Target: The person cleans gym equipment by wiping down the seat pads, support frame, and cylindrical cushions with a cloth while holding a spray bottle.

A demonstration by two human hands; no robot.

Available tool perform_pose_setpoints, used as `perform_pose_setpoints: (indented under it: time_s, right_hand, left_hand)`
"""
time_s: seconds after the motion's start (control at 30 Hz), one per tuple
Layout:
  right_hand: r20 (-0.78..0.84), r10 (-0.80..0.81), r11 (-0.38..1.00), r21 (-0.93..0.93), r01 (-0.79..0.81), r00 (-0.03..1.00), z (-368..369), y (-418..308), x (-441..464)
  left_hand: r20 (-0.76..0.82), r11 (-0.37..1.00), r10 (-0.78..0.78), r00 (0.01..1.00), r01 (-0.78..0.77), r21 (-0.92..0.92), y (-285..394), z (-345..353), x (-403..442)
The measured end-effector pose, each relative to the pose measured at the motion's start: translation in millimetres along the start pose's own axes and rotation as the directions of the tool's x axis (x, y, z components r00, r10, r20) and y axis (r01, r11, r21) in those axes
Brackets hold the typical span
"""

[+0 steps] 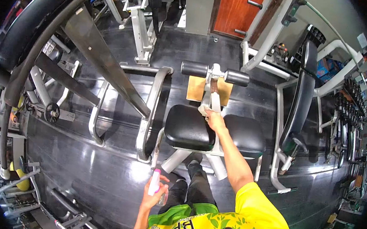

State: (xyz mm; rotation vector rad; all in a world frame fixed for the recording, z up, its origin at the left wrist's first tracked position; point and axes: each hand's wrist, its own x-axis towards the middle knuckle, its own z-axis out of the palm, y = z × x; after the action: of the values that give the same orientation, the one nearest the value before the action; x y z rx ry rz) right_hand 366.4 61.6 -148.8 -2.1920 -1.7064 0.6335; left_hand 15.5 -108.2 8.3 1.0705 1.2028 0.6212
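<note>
My left hand [151, 194] is closed around a spray bottle [154, 183] with a pink and white top, held low beside my legs. My right arm reaches forward over a bench with two black padded seats [190, 128]. Between these pads, my right hand [214, 120] is closed on a pale cloth [202, 111], which touches the light metal frame [216, 103] of the bench. Beyond it, two black foam rollers [195, 68] sit on a crossbar, above a wooden board [195, 88].
To the left stands a large machine with a grey steel frame [149, 112] and a long curved black pad [22, 28]. On the right is an upright black bench [300, 98], with a dumbbell rack [352, 106] behind it. A dark, shiny floor [110, 173] runs between them.
</note>
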Motion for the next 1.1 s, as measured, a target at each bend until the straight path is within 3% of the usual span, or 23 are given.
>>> perform_pose_setpoints:
  time_s: [0.03, 0.07, 0.17, 0.2, 0.23, 0.3, 0.37, 0.43, 0.47, 0.5, 0.53, 0.57, 0.63, 0.7, 0.77, 0.8, 0.9, 0.97, 1.03, 1.1]
  right_hand:
    - [-0.037, -0.058, 0.996, -0.07, 0.056, 0.998, 0.7, -17.1, -10.7]
    - [0.016, -0.009, 1.0, -0.012, 0.009, 1.0, -2.9, -30.2, -25.5]
    - [0.128, -0.135, 0.991, 0.04, 0.131, 0.983, -38.8, -69.0, -93.9]
    - [0.062, -0.255, 0.966, 0.067, 0.251, 0.965, -24.3, -59.9, -109.8]
    - [0.267, -0.072, 0.955, 0.295, -0.01, 0.961, -59.9, -86.5, -122.6]
    - [0.293, -0.252, 0.891, 0.442, 0.103, 0.922, -55.3, -67.1, -132.2]
    - [0.225, -0.075, 0.734, 0.672, -0.099, 0.972, -76.5, -64.3, -103.3]
    - [-0.008, -0.027, 0.794, 0.607, 0.026, 1.0, -54.5, -25.2, -58.5]
    - [-0.026, 0.02, 0.878, 0.478, -0.005, 0.999, -87.2, -46.4, -43.2]
    - [-0.048, 0.038, 0.754, 0.657, 0.003, 0.998, -70.7, -31.9, -19.5]
    - [-0.2, -0.038, 0.839, 0.526, 0.14, 0.979, -30.8, 3.0, 9.4]
    - [-0.093, -0.175, 0.98, 0.08, 0.183, 0.98, -18.0, 19.3, 24.7]
    - [0.114, -0.016, 0.998, -0.051, 0.022, 0.993, -1.1, 6.7, 31.1]
    - [0.05, -0.093, 0.994, -0.055, 0.096, 0.994, 11.4, -9.1, 21.3]
    - [-0.168, -0.358, 0.914, 0.139, 0.381, 0.919, 4.3, -37.3, -7.5]
    - [-0.071, -0.347, 0.926, 0.133, 0.353, 0.935, -3.3, -48.8, -22.3]
    - [-0.02, -0.475, 0.832, 0.316, 0.456, 0.88, -25.8, -63.2, -62.6]
    - [0.323, -0.277, 0.894, 0.432, 0.119, 0.905, -53.8, -70.8, -83.5]
    - [0.297, -0.255, 0.694, 0.719, -0.039, 0.92, -41.3, -44.5, -105.6]
    - [0.279, -0.133, 0.355, 0.909, -0.217, 0.951, -29.7, -28.9, -133.1]
  left_hand:
    - [0.02, 1.0, 0.002, 1.0, -0.002, 0.01, 2.8, -0.3, 0.1]
    - [-0.017, 0.997, 0.009, 1.0, -0.01, -0.075, -3.5, 0.6, -0.8]
    - [-0.051, 0.996, -0.033, 0.998, 0.028, -0.087, -20.5, 0.7, -0.2]
    - [-0.054, 0.995, -0.032, 0.998, 0.026, -0.096, -17.3, 4.2, 2.7]
    - [-0.045, 0.998, -0.034, 0.998, 0.031, -0.063, -11.8, 8.2, 3.9]
    - [-0.045, 0.999, -0.037, 0.998, 0.036, -0.03, -0.2, 14.7, 7.7]
    - [-0.076, 0.996, -0.001, 0.997, -0.006, -0.088, 9.7, 24.0, 15.0]
    - [-0.087, 0.997, 0.026, 0.996, -0.032, -0.073, 9.9, 28.4, 18.3]
    - [-0.083, 0.997, 0.054, 0.995, -0.059, -0.057, 9.9, 30.7, 19.5]
    - [-0.09, 0.996, 0.052, 0.995, -0.058, -0.061, 11.9, 33.3, 20.9]
    - [-0.083, 0.997, 0.042, 0.996, -0.047, -0.063, 14.8, 36.1, 23.6]
    - [-0.074, 0.997, 0.035, 0.997, -0.04, -0.068, 16.3, 39.4, 25.7]
    - [-0.052, 0.996, 0.045, 0.998, -0.049, -0.075, 14.7, 44.9, 31.2]
    - [-0.039, 0.996, 0.055, 0.998, -0.058, -0.071, 14.0, 42.9, 36.2]
    - [-0.046, 0.995, 0.035, 0.998, -0.039, -0.097, 11.3, 43.6, 35.7]
    - [-0.075, 0.99, 0.021, 0.997, -0.032, -0.141, 8.9, 44.1, 35.6]
    - [-0.078, 0.988, 0.057, 0.995, -0.067, -0.136, 5.8, 39.3, 35.9]
    - [-0.066, 0.991, 0.068, 0.995, -0.075, -0.107, 14.8, 35.0, 31.9]
    - [-0.059, 0.994, 0.075, 0.995, -0.08, -0.081, 16.9, 29.7, 25.2]
    - [-0.078, 0.984, 0.106, 0.991, -0.116, -0.133, 6.9, 23.5, 16.5]
